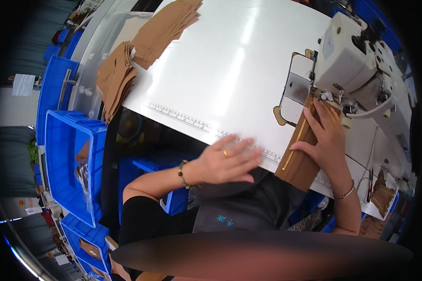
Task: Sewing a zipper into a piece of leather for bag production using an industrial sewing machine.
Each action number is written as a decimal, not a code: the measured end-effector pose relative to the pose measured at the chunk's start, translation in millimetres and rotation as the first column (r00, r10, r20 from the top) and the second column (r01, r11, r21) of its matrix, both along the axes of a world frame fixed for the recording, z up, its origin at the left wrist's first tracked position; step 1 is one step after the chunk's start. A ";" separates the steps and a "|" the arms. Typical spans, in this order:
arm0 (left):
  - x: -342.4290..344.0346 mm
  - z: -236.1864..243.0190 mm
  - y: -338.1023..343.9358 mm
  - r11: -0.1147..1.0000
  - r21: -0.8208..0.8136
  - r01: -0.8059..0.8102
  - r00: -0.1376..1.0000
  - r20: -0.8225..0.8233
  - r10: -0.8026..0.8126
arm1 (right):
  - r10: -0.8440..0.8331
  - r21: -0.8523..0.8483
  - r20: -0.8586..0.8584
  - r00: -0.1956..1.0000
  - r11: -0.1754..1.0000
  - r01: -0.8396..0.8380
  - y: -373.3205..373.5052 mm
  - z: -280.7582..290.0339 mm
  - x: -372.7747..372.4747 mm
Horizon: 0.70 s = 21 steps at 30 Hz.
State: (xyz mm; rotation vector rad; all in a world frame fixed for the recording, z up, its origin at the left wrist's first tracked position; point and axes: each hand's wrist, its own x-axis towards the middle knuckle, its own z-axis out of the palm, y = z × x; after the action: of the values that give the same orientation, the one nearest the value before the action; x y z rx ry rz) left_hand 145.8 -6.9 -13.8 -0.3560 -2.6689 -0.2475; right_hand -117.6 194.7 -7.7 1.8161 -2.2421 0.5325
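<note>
A brown strip-shaped piece [293,171], leather or fabric, lies at the sewing machine [344,56] with one end under its head. A thin gold line [301,133], which looks like a zipper, runs along it. My right hand [324,136] rests on the piece, fingers spread and lying flat, thumb across the gold line. My left hand [229,159], wearing a ring, hovers by the table's front edge, left of the piece. Its fingers are stretched out, slightly blurred, with nothing in them. The needle area is partly hidden by the machine head.
Stacked brown cut pieces lie at the table's far left, one stack [166,30] behind another [117,77]. A printed ruler [178,116] runs along the white tabletop's [206,61] front edge. Blue bins [72,164] stand at the left. Scissors [370,182] and brown scraps [384,192] lie far right.
</note>
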 end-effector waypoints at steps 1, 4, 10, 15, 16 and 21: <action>7.0 5.4 -26.3 0.989 -0.095 -0.110 0.994 -0.021 0.108 | -0.027 0.004 -0.033 0.999 1.000 0.027 0.3 0.0 -0.2; 27.4 27.7 -126.7 0.792 -0.112 -0.600 0.798 -0.153 0.583 | -0.021 0.015 -0.024 0.999 1.000 0.022 1.7 -0.6 0.1; 50.4 60.9 -282.9 0.250 -0.068 -0.966 0.252 -0.033 0.967 | -0.032 0.005 -0.025 0.999 0.999 0.032 2.3 -1.0 0.2; 36.2 80.6 -340.1 0.095 -0.237 -0.967 0.034 0.250 0.968 | -0.020 -0.004 -0.045 0.999 1.000 0.020 0.5 -0.6 -0.6; 32.8 87.0 -347.0 0.111 -0.261 -0.959 0.016 0.342 0.940 | -0.023 -0.002 -0.037 0.999 1.000 0.023 0.7 -0.6 -0.4; 13.4 111.3 -340.7 0.154 -0.245 -0.957 0.027 0.454 0.891 | -0.028 0.001 -0.030 0.999 1.000 0.028 1.1 -0.4 0.1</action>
State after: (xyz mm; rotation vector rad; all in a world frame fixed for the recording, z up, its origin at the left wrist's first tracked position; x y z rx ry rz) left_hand 159.1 -347.6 97.5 1.8217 -2.6304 -0.0583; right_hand -117.5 195.7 -8.2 1.7788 -2.2450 0.4954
